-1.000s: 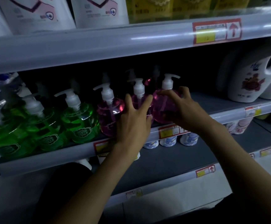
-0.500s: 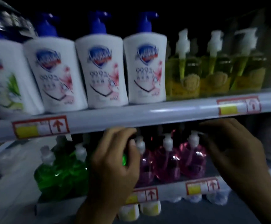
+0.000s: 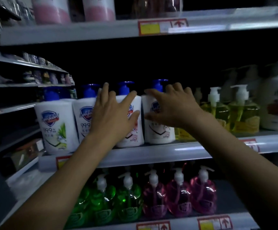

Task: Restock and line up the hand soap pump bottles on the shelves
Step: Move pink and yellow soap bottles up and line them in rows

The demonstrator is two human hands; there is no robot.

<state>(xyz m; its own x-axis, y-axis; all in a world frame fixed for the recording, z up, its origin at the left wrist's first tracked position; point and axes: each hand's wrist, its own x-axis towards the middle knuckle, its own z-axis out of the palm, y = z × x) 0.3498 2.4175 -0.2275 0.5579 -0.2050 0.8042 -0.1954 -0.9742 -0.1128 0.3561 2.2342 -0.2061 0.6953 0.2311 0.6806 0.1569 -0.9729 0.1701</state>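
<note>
Several white pump bottles with blue pumps stand in a row on the middle shelf point(image 3: 159, 153). My left hand point(image 3: 113, 113) lies with spread, straight fingers over the third white bottle point(image 3: 135, 128). My right hand point(image 3: 173, 105) reaches with spread fingers across the front of the fourth white bottle point(image 3: 159, 131). Neither hand grips anything. The first white bottle point(image 3: 55, 127), with a green leaf label, and the second white bottle point(image 3: 83, 118) stand to the left. On the shelf below stand green pump bottles point(image 3: 105, 205) and pink pump bottles point(image 3: 179, 196).
Yellow pump bottles point(image 3: 239, 113) and a large white jug point(image 3: 277, 103) stand right of the white bottles. Pink-and-white bottles point(image 3: 52, 10) sit on the top shelf. Red-framed price tags point(image 3: 161, 27) line the shelf edges. Side shelving with small goods runs along the left.
The view has risen from the shelf with pink and green bottles to the one above. Both hands left the pink bottles and now reach the white blue-pump bottles.
</note>
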